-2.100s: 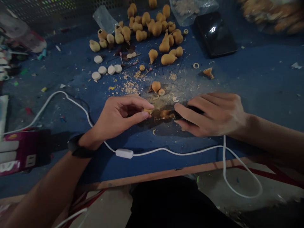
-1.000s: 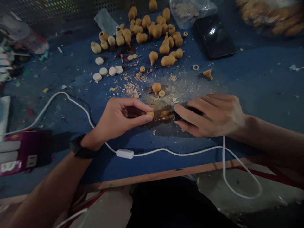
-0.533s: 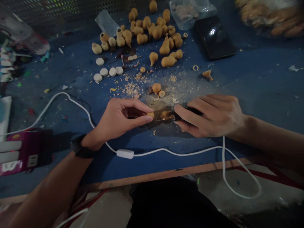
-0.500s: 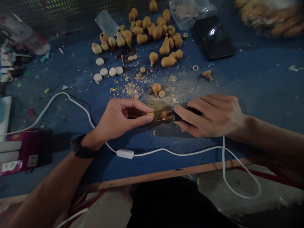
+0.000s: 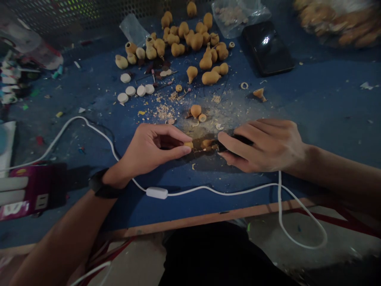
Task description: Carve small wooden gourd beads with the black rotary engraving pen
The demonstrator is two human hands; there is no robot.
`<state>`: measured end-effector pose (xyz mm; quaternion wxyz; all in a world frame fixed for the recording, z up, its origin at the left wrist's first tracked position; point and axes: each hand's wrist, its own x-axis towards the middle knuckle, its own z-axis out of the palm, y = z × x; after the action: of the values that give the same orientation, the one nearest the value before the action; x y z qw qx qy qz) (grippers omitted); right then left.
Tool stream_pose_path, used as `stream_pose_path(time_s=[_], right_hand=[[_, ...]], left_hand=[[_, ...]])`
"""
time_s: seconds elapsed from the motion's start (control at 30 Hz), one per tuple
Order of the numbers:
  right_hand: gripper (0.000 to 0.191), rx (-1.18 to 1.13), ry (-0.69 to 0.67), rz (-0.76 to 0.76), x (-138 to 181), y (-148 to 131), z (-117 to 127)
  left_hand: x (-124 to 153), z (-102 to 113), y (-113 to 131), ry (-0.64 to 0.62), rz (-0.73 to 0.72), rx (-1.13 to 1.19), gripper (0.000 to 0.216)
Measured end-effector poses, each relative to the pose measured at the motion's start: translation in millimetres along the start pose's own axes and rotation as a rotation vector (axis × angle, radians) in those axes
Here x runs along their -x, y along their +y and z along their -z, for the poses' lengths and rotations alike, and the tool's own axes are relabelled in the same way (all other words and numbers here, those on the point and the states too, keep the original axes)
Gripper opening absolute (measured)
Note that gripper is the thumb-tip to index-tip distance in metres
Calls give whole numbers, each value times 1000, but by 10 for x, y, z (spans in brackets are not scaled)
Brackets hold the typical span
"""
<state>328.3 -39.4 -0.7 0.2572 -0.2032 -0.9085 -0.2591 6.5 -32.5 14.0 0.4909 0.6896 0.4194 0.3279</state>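
My left hand (image 5: 149,149) pinches a small tan gourd piece (image 5: 188,145) between thumb and forefinger. In my right hand (image 5: 266,147) is a dark rotary tool (image 5: 214,147), largely covered by the fingers. Its thin bit points left and reaches the gourd piece; whether it touches cannot be made out. Just behind the bit lies a brownish gourd fragment (image 5: 206,143). Farther back sit a rounded gourd piece (image 5: 195,111) and a cut ring (image 5: 203,118), with pale shavings (image 5: 165,112) scattered to their left.
Several small gourds (image 5: 196,41) cluster at the back, with white discs (image 5: 141,90) at their left. A black phone-like slab (image 5: 268,47) lies at the back right. A white cable (image 5: 226,194) with an inline switch (image 5: 156,193) crosses the front, near the wooden table edge (image 5: 190,221).
Both hands stay almost in place. The bit and the gourd piece show only a very slight shift; nothing has been taken up or let go.
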Motion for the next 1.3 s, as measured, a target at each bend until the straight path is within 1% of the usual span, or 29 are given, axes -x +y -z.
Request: stream_pose_path(time_s=[0.13, 0.3, 0.43, 0.6, 0.67, 0.77, 0.97, 1.1, 1.3], right_hand=[[30, 10, -15, -7, 14, -6, 2], [28, 11, -22, -3, 16, -14, -2], [29, -5, 0, -9, 3, -10, -2], [27, 5, -45, -5, -10, -6, 15], [26, 5, -38, -6, -11, -7, 16], [26, -7, -22, -4, 0, -12, 3], [27, 22, -48, -14, 25, -24, -11], [27, 12, -29, -10, 10, -18, -1], [29, 20, -29, -2, -4, -17, 2]], left_hand=[[2, -7, 6, 4, 2, 12, 19], [4, -13, 12, 19, 19, 1, 17], [4, -11, -6, -3, 0, 24, 20], [10, -22, -15, 24, 3, -2, 17], [8, -24, -14, 29, -2, 8, 17], [3, -18, -12, 17, 8, 40, 19], [3, -1, -9, -15, 9, 17, 18], [4, -6, 5, -8, -16, 29, 19], [2, -12, 25, -7, 17, 8, 16]])
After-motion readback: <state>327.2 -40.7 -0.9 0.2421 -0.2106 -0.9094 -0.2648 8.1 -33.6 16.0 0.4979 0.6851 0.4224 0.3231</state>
